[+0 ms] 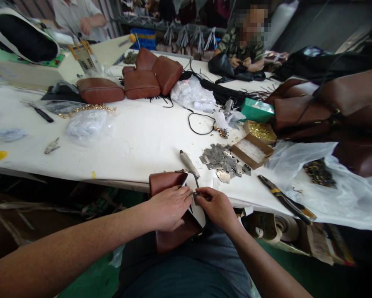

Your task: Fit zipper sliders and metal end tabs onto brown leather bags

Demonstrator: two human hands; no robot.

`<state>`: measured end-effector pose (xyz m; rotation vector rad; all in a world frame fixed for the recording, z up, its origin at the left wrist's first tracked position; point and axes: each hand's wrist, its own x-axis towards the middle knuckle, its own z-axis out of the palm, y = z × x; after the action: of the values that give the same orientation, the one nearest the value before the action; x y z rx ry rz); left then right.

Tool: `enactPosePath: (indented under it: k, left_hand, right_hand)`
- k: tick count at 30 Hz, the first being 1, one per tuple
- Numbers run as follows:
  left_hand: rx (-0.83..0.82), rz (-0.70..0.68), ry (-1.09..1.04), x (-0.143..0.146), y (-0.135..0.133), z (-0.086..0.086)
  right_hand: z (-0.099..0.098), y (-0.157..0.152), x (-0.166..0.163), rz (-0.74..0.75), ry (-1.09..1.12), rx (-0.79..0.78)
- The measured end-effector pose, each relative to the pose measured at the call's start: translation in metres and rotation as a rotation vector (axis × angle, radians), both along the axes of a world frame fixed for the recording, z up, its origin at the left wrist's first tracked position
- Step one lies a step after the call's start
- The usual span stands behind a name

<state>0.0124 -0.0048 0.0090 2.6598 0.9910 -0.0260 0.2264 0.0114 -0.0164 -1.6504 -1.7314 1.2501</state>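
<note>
On the surface, a black-handled tool lies at left, then a plastic bundle and, behind it, brown pouches. At the near edge, over the lap, is a brown bag, its pale flap showing. The left hand lies across the bag, fingers on the flap; whether its grip clenches anything, I cannot tell. The right hand pinches a small plate against the flap. Beyond are a wrapped-handled tool, heaped metal plates, an open box and pliers.
</note>
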Motion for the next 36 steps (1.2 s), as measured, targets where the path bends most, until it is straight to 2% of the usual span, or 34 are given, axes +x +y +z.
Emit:
enactPosePath:
  k: [3, 7, 16, 20, 25, 36]
  left_hand:
    - [-0.011, 0.001, -0.01, 0.001, 0.0, 0.007]
    - [-0.001, -0.024, -0.034, 0.0, 0.001, 0.012]
    - [-0.011, -0.028, -0.058, 0.001, 0.007, 0.016]
    - [-0.01, -0.025, -0.051, 0.001, 0.007, 0.01]
    - [-0.023, -0.02, -0.044, 0.0, 0.008, -0.001]
    - [-0.069, -0.057, -0.052, -0.001, 0.014, 0.008]
  right_hand:
    - [0.0, 0.001, 0.0, 0.034, -0.084, 0.077]
    - [-0.004, 0.006, 0.002, 0.091, -0.072, 0.066]
    - [-0.006, 0.01, 0.004, 0.108, -0.071, 0.055]
    - [-0.002, 0.005, 0.002, 0.108, -0.1, 0.075]
    - [-0.001, 0.003, 0.001, 0.08, -0.04, 0.005]
    - [-0.008, 0.008, 0.004, 0.02, 0.023, -0.089]
